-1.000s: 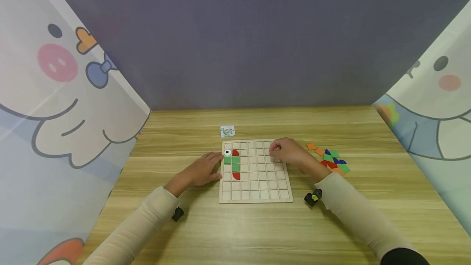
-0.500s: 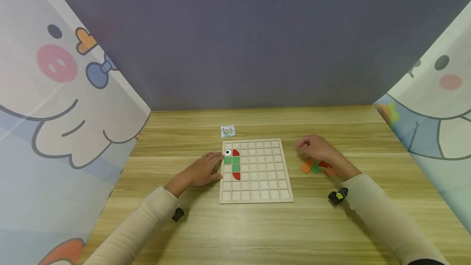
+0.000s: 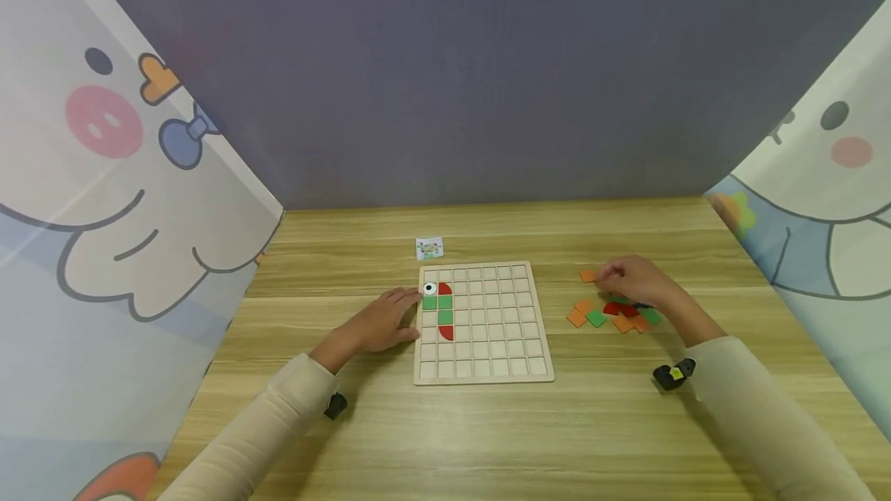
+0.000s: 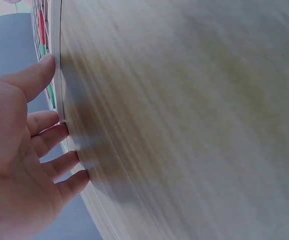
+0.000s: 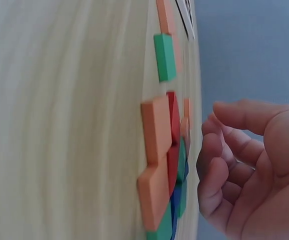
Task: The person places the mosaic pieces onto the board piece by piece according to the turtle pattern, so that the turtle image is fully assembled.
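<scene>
A wooden grid board lies on the table. Along its left side sit a white eye tile, two red quarter-round tiles and several green square tiles. My left hand rests at the board's left edge, its thumb and fingertips touching the rim in the left wrist view. To the right of the board, my right hand hovers over a loose pile of tiles, fingers loosely curled. Thumb and fingertips come close together in the right wrist view, with no tile showing between them. An orange square tile lies beside its fingertips.
Loose orange tiles, a green tile and red tiles lie right of the board; the right hand covers part of the pile. A small picture card lies behind the board. A grey partition stands behind the table.
My right hand has moved right, from above the board's upper right corner to over the loose tiles. The left hand stays at the board's edge, and the tiles on the board look the same.
</scene>
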`<state>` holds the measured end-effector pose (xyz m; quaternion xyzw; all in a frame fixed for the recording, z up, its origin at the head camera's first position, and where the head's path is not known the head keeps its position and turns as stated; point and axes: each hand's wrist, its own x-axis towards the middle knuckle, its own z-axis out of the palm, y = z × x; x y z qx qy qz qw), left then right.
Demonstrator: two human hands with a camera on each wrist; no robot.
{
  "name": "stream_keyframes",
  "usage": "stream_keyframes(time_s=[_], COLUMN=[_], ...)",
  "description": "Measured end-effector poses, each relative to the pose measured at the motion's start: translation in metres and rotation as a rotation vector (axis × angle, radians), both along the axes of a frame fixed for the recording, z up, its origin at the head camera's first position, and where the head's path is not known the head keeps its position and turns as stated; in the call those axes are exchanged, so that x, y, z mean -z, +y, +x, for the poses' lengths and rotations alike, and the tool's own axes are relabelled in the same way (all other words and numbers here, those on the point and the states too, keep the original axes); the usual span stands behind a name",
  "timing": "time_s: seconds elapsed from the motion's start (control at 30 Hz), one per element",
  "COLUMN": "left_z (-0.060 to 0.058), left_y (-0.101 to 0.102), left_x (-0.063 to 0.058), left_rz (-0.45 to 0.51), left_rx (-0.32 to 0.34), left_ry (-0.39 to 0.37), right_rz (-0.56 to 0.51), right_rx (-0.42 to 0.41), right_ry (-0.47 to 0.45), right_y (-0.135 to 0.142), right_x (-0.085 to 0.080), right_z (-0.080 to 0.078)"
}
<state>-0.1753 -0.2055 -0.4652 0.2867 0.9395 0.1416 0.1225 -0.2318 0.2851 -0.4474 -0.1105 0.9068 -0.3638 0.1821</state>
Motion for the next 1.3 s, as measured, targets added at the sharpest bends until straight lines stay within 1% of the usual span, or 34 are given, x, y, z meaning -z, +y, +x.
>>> stream_keyframes(time_s=[0.2, 0.3, 0.47, 0.57, 0.93, 1.13, 1.3], left_z=[0.000, 0.000, 0.001, 0.001, 0.000, -0.001, -0.001], left_y=[0.000, 0.000, 0.000, 0.000, -0.001, -0.001, 0.000], left_x=[0.000, 0.000, -0.001, -0.001, 0.000, 0.001, 0.001], left_rz=[0.001, 0.001, -0.003, -0.004, -0.005, -0.014, -0.010], left_rx=[-0.005, -0.007, -0.010, -0.005, 0.008, 0.004, 0.003], left_ry=[-0.006, -0.009, -0.013, -0.012, 0.010, 0.000, 0.000], right_rz=[-0.015, 0.016, 0.063, 0.069, 0.099, 0.123, 0.128], right_rx=[-0.041, -0.075, -0.111, -0.115, -0.159, -0.183, -0.190], right_ry=[-0.068, -0.074, -0.045, -0.040, 0.009, 0.042, 0.048], right_y=[0.012, 0.016, 0.019, 0.020, 0.017, 0.014, 0.013], right_x=[0.000, 0.001, 0.007, 0.009, 0.007, 0.007, 0.008], right_z=[0.006, 0.007, 0.008, 0.007, 0.007, 0.007, 0.007])
